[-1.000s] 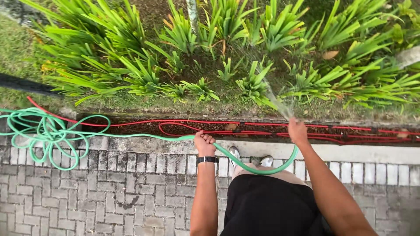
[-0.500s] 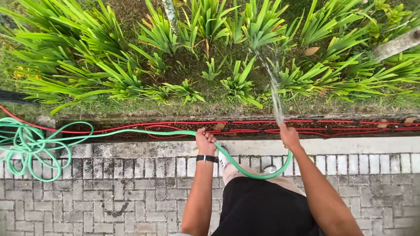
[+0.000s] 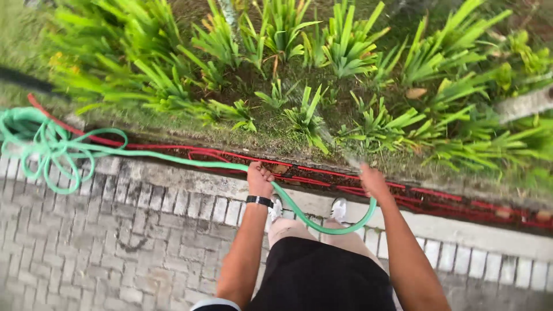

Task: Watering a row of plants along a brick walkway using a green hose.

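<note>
A green garden hose (image 3: 173, 160) runs from a loose coil (image 3: 43, 147) at the left, across the kerb, into both my hands. My left hand (image 3: 260, 179), with a black wristband, is closed around the hose. From there the hose loops down in front of my legs and up to my right hand (image 3: 373, 181), which grips its end. A thin spray of water (image 3: 331, 141) leaves my right hand toward the green leafy plants (image 3: 305, 109) in the bed.
Red cables (image 3: 438, 198) lie along a narrow trench between the kerb (image 3: 461, 230) and the plant bed. Grey brick paving (image 3: 115, 242) is underfoot. My white shoes (image 3: 339, 208) stand at the kerb. A thin trunk (image 3: 230, 14) rises among the plants.
The view has tilted and shifted left. The spray now points lower and more to the left, onto nearer plants. Both hands keep their grip on the hose.
</note>
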